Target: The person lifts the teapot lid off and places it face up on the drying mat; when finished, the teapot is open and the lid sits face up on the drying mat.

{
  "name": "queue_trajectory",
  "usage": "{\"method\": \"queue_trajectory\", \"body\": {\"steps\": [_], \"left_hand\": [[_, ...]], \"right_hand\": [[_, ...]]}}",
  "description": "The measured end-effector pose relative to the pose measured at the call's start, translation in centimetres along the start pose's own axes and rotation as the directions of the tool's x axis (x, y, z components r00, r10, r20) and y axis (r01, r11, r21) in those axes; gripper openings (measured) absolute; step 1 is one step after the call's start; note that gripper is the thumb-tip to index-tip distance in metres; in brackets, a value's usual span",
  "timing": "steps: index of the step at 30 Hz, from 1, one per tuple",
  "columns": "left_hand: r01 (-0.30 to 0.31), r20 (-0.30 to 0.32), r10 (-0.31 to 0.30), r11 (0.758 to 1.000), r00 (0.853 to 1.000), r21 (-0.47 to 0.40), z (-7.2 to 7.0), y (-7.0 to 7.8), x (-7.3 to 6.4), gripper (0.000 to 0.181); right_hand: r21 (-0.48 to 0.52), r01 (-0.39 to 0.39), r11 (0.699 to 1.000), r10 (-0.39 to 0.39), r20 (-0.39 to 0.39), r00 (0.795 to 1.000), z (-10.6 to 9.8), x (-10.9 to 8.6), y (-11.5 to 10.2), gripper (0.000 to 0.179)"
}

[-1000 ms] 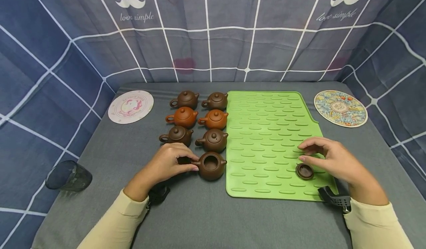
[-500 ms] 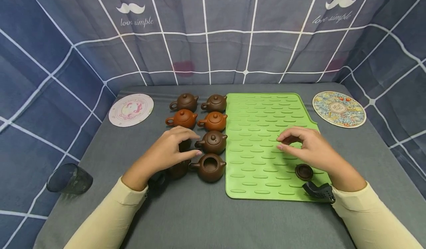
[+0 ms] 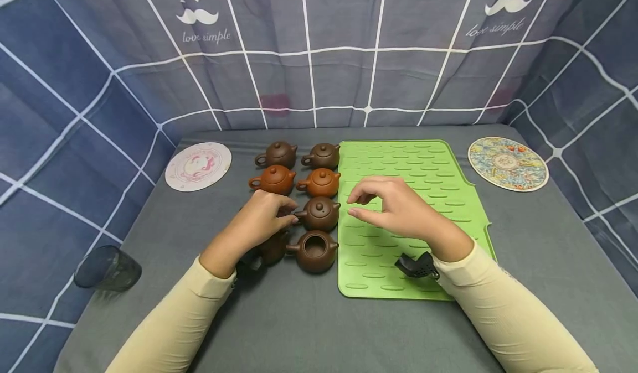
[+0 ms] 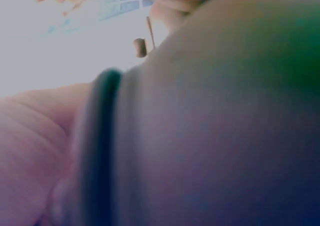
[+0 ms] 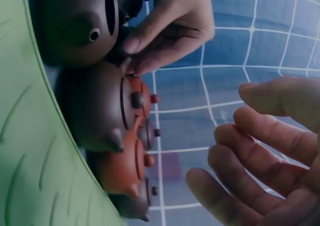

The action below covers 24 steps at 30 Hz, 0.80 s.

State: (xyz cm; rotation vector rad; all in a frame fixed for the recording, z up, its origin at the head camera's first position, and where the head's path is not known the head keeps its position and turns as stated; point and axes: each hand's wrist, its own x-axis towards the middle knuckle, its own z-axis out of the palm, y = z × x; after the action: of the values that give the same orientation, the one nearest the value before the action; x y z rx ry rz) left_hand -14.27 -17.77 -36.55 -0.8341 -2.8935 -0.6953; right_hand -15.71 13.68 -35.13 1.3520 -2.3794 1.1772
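My left hand (image 3: 259, 215) pinches the handle of a dark brown lidded teapot (image 3: 323, 216) between thumb and fingers; in the right wrist view this teapot (image 5: 95, 103) stands with its spout toward the mat. Palm turned inward and fingers loosely bent, my right hand (image 3: 396, 207) hovers over the left part of the green mat (image 3: 359, 279), a short way from that spout. In front stands a brown teapot without its lid (image 3: 315, 261). Under my left wrist another brown teapot (image 3: 273, 249) is partly hidden. The left wrist view is mostly a blurred, close dark shape.
Two orange-brown teapots (image 3: 321, 182) and further dark teapots (image 3: 279, 155) form two columns left of the mat. A pink-and-white round mat (image 3: 198, 166) lies back left, a patterned round mat (image 3: 508, 164) back right. A dark glass cup (image 3: 107, 269) stands tilted-looking at far left.
My left hand has left the lidless teapot's handle and moved back to the handle behind it. My right hand has swung left across the mat; its forearm now covers the loose lid.
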Motion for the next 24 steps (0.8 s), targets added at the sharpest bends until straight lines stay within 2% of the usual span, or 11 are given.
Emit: {"method": "queue_trajectory", "body": {"steps": [6, 12, 17, 24], "left_hand": [[0.008, -0.045, -0.007, 1.000, 0.999, 0.022, 0.9, -0.2, -0.3, 0.017], [0.027, -0.091, -0.027, 1.000, 0.995, -0.002, 1.5, -0.4, -0.5, 0.017], [0.012, -0.113, -0.013, 1.000, 0.994, -0.006, 1.7, -0.5, -0.5, 0.018], [0.013, -0.114, -0.015, 1.000, 0.993, -0.011, 1.9, -0.6, -0.3, 0.018]], "right_hand": [[0.003, -0.027, 1.000, 0.027, 0.017, 0.999, 2.1, 2.0, 0.5, 0.010], [-0.063, -0.011, 0.998, 0.012, 0.014, 1.000, 3.8, 3.4, 1.3, 0.012], [-0.119, 0.009, 0.993, -0.005, 0.036, 0.999, 4.9, 3.8, 2.2, 0.019], [-0.120, 0.038, 0.992, -0.027, 0.092, 0.995, 6.2, 3.5, 2.9, 0.023]]}}
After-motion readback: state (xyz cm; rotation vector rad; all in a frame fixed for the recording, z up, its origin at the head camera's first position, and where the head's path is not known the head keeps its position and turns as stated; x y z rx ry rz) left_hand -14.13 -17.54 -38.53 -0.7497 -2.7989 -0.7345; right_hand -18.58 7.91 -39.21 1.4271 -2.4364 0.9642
